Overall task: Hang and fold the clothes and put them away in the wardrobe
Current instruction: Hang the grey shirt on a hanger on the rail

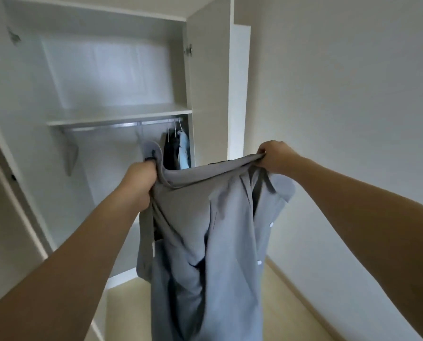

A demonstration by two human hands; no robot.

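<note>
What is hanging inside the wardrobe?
On the rail under the shelf hang a dark garment and a light blue garment. The grey shirt hides the wardrobe's lower part.

We've got the shirt (205, 230) hanging between our left hand (138, 183) and right hand (277, 156), in front of the wardrobe (205, 70). Behind it, hung clothes (178, 148) sit at the rail's (102, 126) right end, just under the shelf (117, 116).

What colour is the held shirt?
Plain grey shirt with white buttons; head view.
</note>
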